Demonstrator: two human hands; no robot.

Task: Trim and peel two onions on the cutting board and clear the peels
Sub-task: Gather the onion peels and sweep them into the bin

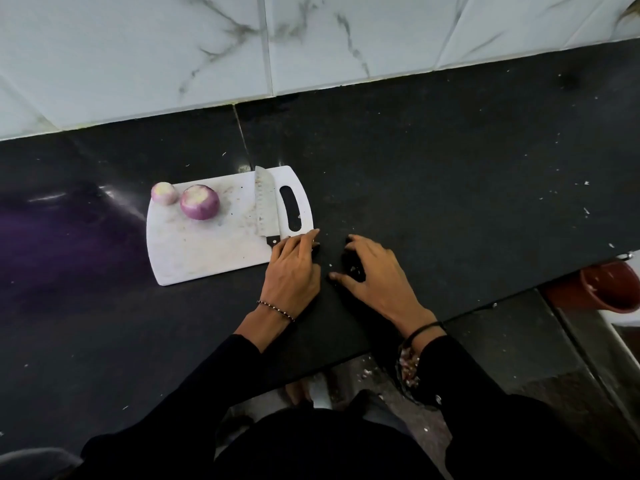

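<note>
Black countertop below marble tiles holds the cutting board; left hand and right hand lie spread, empty.

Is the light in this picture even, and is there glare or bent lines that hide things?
Head view: the light is dim, with a purple sheen on the black counter left of the cutting board. Head view: the wide lens bows the wall tiles and counter edge. Head view: dark bits under the right hand hardly show.

A red bucket sits beside the black counter.
</note>
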